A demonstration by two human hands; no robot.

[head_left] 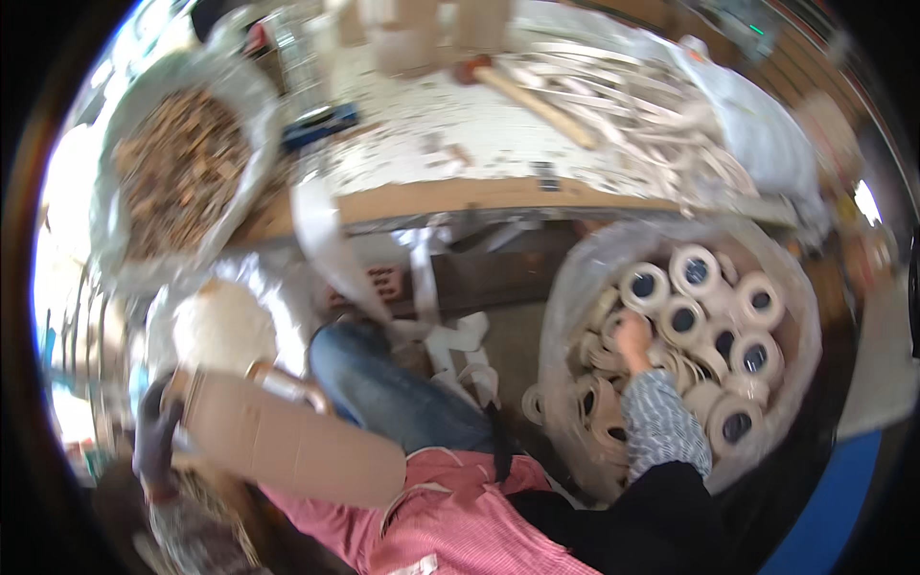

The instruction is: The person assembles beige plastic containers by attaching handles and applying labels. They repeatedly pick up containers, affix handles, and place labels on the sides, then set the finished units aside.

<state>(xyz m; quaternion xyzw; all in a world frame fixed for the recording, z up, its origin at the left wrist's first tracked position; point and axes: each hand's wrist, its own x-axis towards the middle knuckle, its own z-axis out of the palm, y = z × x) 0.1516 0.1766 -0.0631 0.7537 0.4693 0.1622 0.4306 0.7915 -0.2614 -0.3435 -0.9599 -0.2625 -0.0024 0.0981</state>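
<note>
My left hand (156,433), in a grey glove, grips the neck end of a large beige plastic jug (297,431). The jug lies tilted across my lap, its base toward my middle and its side handle (287,385) facing away from me. Low on the right stands a bag lined with clear plastic (805,316), full of beige ring-shaped pieces (682,320) with dark holes. My bare right hand (632,340) reaches into this bag, its fingers curled over a ring (611,331) near the left side of the pile. The fingertips are partly hidden.
Ahead, a white worktable (422,158) carries a wooden-handled mallet (537,103), a heap of beige strips (632,105) and upright beige containers (402,38). A plastic-lined bag of brown scraps (182,163) stands at the left. White offcuts (465,350) lie on the floor.
</note>
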